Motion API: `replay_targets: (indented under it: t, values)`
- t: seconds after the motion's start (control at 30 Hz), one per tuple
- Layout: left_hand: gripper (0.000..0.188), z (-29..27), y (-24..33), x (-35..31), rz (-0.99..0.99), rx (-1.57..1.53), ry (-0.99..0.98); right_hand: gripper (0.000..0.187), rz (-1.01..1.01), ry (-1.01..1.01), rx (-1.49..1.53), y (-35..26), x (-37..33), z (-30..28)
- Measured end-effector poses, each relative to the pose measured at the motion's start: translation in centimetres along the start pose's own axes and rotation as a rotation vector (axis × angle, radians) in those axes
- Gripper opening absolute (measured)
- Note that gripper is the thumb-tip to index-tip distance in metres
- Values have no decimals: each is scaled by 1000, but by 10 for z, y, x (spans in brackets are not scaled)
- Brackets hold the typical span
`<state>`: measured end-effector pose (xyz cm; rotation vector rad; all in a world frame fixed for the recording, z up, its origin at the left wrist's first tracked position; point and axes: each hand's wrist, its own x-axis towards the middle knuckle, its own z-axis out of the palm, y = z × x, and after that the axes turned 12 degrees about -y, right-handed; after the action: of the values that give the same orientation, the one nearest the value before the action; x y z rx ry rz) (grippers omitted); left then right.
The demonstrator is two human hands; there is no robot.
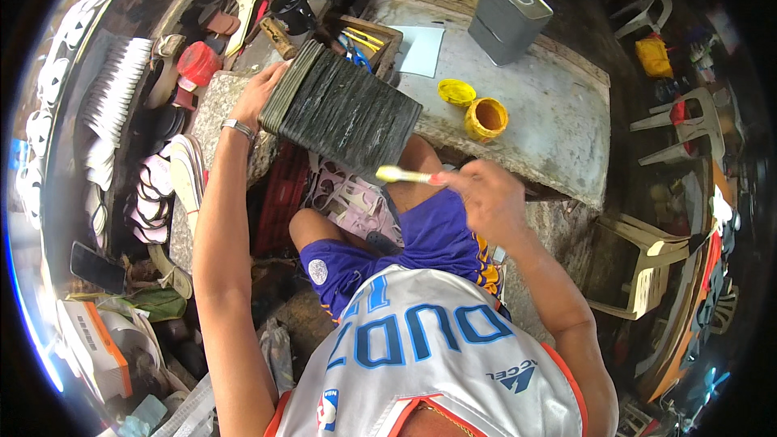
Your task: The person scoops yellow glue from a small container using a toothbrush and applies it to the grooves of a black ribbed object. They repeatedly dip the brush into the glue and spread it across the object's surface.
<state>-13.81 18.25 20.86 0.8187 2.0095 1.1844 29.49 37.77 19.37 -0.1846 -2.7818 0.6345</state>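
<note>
A thick stack of flat dark green-black pieces (340, 109) is held tilted above my knees, its layered edges facing up. My left hand (261, 95) grips the far left end of this stack, some of its fingers hidden behind it. In my right hand (488, 198), which is slightly blurred, is a brush (409, 176) with a pale yellow head. That head lies at or just beside the stack's near right corner; I cannot tell if it touches. Beyond, on the worn table, stand an open yellow-stained jar (486, 120) and its yellow lid (456, 92).
A grey metal can (508, 20) and a light blue sheet (419, 50) rest on the pale table (558, 105). Left of it, a wooden tray (387, 48) holds blue-handled scissors (356, 55). Shoe soles (188, 171) and a red-lidded container (199, 64) crowd the left. Plastic chairs (639, 267) stand right.
</note>
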Motion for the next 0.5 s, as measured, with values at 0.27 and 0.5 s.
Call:
replay_targets:
  t: [0.27, 0.5]
  values:
    - [54, -14, -35, 11, -7, -92, 7, 15, 458, 1, -474, 120, 16, -51]
    - [55, -12, -28, 5, -71, -185, 34, 18, 411, -300, -591, 141, 40, -3]
